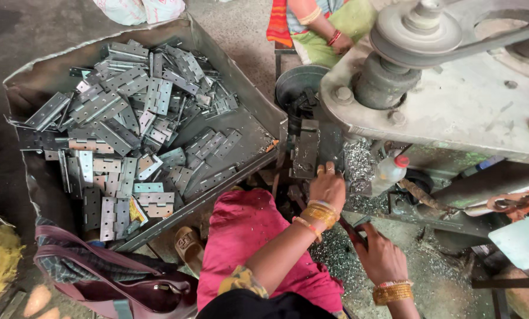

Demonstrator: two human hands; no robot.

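My left grip [328, 186] presses a hinge plate [306, 155] at the press; right grip [381, 255] clenches a dark handle [352, 229]. Hinge-filled tray [232, 71] upper left, clear red-capped bottle [390, 170] right of centre.

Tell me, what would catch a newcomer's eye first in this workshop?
Probably the big metal tray at left, heaped with shiny grey hinges. Next, the belt-driven machine at upper right, where the person's left hand rests at a hinge plate and the right hand grips a dark lever amid glittering metal shavings.
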